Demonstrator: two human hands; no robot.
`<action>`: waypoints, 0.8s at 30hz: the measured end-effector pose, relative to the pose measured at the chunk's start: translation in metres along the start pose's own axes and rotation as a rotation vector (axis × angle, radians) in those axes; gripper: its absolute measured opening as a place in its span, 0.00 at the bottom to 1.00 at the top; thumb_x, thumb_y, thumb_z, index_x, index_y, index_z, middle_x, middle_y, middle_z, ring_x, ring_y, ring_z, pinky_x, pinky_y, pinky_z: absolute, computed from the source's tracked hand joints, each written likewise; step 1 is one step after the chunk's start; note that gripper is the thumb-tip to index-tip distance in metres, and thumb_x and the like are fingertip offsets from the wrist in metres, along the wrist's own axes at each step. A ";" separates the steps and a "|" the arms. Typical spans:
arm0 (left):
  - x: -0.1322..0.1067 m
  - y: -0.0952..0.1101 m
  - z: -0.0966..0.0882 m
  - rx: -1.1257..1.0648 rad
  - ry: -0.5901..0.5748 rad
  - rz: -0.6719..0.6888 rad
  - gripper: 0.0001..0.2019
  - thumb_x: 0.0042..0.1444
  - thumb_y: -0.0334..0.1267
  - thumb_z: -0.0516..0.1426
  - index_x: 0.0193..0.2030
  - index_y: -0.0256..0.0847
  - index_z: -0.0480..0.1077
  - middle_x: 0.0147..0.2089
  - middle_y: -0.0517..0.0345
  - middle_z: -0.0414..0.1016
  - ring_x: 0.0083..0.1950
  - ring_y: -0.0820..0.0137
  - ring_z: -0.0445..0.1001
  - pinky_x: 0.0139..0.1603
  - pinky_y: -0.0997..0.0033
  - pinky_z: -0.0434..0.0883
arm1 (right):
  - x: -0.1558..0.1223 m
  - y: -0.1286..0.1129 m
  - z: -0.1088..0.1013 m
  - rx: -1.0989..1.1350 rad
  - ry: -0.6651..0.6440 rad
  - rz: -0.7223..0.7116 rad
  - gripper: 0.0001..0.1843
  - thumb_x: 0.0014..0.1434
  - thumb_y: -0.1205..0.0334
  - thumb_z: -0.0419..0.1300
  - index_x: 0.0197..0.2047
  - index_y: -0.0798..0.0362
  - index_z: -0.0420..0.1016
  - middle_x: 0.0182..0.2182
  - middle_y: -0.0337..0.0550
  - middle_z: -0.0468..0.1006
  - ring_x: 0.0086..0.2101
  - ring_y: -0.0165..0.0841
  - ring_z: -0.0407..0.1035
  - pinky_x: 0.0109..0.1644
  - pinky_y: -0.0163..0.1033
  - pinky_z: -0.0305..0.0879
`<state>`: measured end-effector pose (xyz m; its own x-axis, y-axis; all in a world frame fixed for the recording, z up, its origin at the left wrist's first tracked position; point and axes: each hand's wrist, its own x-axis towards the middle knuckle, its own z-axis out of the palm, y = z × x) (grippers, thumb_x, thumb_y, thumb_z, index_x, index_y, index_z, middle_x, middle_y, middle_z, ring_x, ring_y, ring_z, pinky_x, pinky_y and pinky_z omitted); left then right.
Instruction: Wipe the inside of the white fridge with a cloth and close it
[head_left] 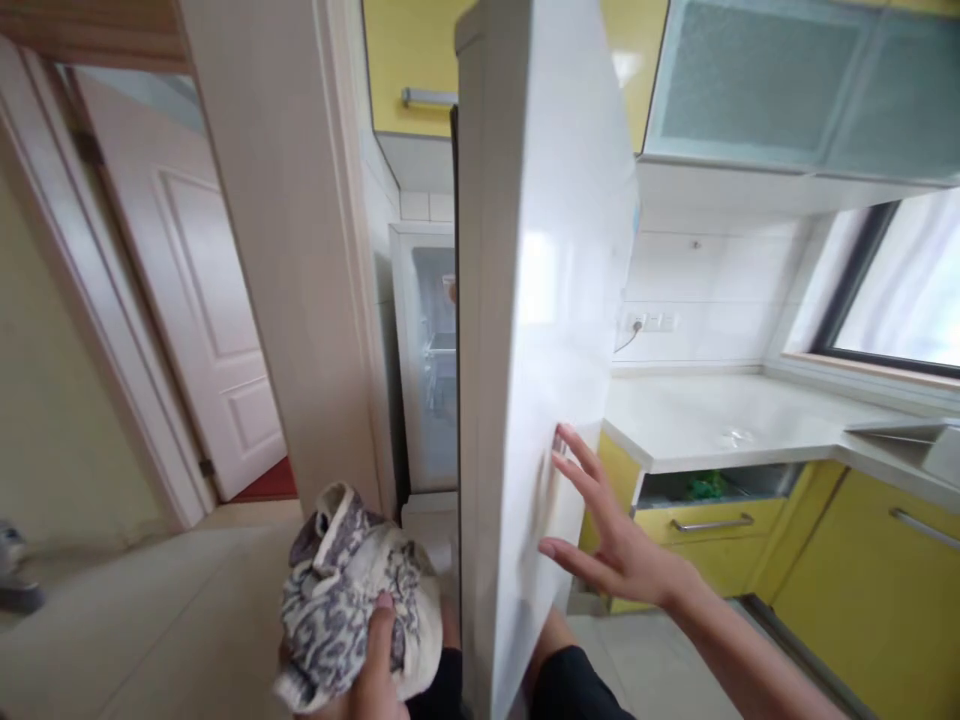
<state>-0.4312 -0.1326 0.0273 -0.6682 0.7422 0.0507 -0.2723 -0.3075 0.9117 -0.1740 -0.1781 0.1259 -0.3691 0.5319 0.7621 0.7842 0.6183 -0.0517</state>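
My right hand [611,535] is open, its fingers spread and laid against the outer face of a white fridge door [540,300] that stands partly open in front of me. Through the gap I see the white fridge interior [435,350] with a shelf. My left hand [379,665] is low in the frame, closed round a bunched grey-and-cream patterned cloth [345,590] held next to the door's edge. My knees show below the door.
A cream wall post [285,250] stands left of the fridge, with a white room door [202,300] behind it. To the right are a white countertop [720,420], yellow cabinets [885,570], a slightly open drawer [712,490], a sink edge [915,435] and a window.
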 end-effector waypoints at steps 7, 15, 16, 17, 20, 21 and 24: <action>0.011 -0.013 -0.009 0.200 0.112 0.303 0.35 0.39 0.45 0.72 0.56 0.40 0.70 0.58 0.44 0.75 0.60 0.48 0.75 0.64 0.45 0.73 | 0.054 0.050 0.052 -0.258 -0.108 -0.161 0.43 0.69 0.59 0.56 0.78 0.49 0.36 0.76 0.59 0.41 0.75 0.46 0.34 0.75 0.63 0.46; -0.012 -0.013 0.003 0.290 -0.098 0.307 0.27 0.47 0.51 0.66 0.52 0.39 0.71 0.48 0.46 0.78 0.49 0.53 0.78 0.57 0.49 0.75 | 0.078 0.113 0.088 -0.463 -0.348 -0.110 0.39 0.66 0.63 0.57 0.76 0.54 0.49 0.76 0.59 0.37 0.75 0.48 0.31 0.75 0.62 0.42; -0.015 -0.015 0.005 0.288 -0.107 0.299 0.27 0.48 0.51 0.65 0.52 0.40 0.71 0.47 0.47 0.78 0.48 0.54 0.78 0.56 0.51 0.75 | 0.078 0.121 0.090 -0.489 -0.384 -0.089 0.40 0.65 0.63 0.58 0.76 0.54 0.49 0.76 0.59 0.37 0.75 0.49 0.32 0.75 0.63 0.42; -0.017 -0.016 0.007 0.285 -0.119 0.290 0.26 0.48 0.51 0.65 0.51 0.40 0.71 0.47 0.47 0.78 0.48 0.55 0.79 0.55 0.53 0.75 | 0.078 0.130 0.092 -0.513 -0.417 -0.071 0.41 0.64 0.64 0.58 0.76 0.54 0.50 0.76 0.59 0.36 0.75 0.50 0.33 0.75 0.63 0.42; -0.022 -0.022 0.011 0.273 -0.146 0.253 0.26 0.48 0.50 0.65 0.51 0.40 0.71 0.48 0.46 0.78 0.49 0.55 0.79 0.54 0.55 0.75 | 0.083 0.154 0.096 -0.560 -0.483 -0.038 0.42 0.61 0.66 0.60 0.75 0.55 0.52 0.76 0.59 0.36 0.75 0.51 0.35 0.75 0.64 0.41; -0.023 -0.023 0.013 0.259 -0.154 0.238 0.26 0.48 0.50 0.65 0.52 0.40 0.71 0.49 0.46 0.79 0.50 0.55 0.79 0.54 0.55 0.76 | 0.086 0.161 0.098 -0.565 -0.497 -0.034 0.42 0.60 0.66 0.61 0.75 0.55 0.53 0.76 0.59 0.36 0.75 0.50 0.35 0.75 0.64 0.41; -0.025 -0.025 0.018 0.209 -0.180 0.183 0.27 0.47 0.48 0.66 0.53 0.40 0.70 0.51 0.46 0.79 0.51 0.55 0.79 0.55 0.55 0.76 | 0.095 0.176 0.107 -0.554 -0.508 -0.019 0.41 0.58 0.68 0.61 0.74 0.56 0.57 0.76 0.59 0.38 0.74 0.49 0.37 0.75 0.63 0.40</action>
<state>-0.3953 -0.1328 0.0106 -0.5547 0.7849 0.2761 0.0012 -0.3311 0.9436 -0.1246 0.0429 0.1205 -0.4644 0.8088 0.3607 0.8622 0.3198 0.3929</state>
